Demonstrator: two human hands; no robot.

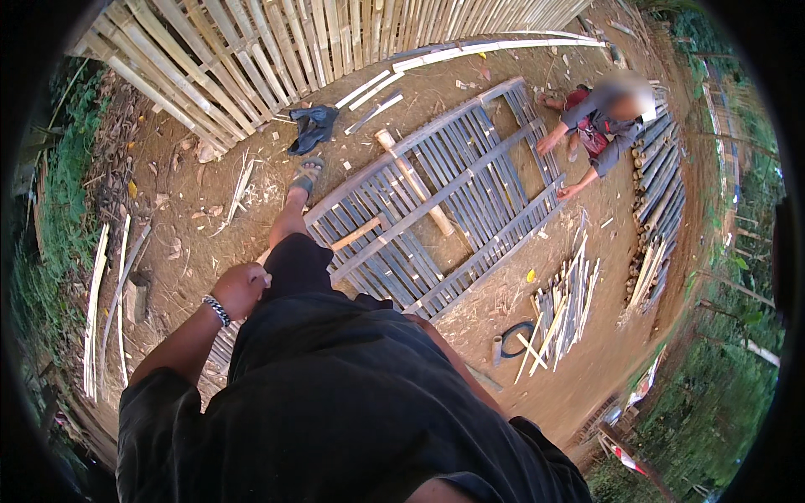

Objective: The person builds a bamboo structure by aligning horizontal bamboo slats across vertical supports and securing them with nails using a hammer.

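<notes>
My left hand [243,289] hangs beside my left thigh, its fingers curled in, with a chain bracelet on the wrist. Nothing shows sticking out of it. Of my right arm only part of the forearm [457,362] appears past my shirt; the hand itself is hidden. In front of me on the ground lies a large panel of dark bamboo slats [394,197] with long rails across them. A thick bamboo pole [415,183] rests across it. Nearer to me, a mallet-like piece of wood [356,233] lies on the slats.
Another person [599,126] crouches at the panel's far right end, hands near its edge. Bamboo poles [654,184] are stacked at the right. Loose strips [562,302] and a black coil [513,339] lie nearer. A slatted fence [277,50] and a black plastic bag [312,127] are at the far left.
</notes>
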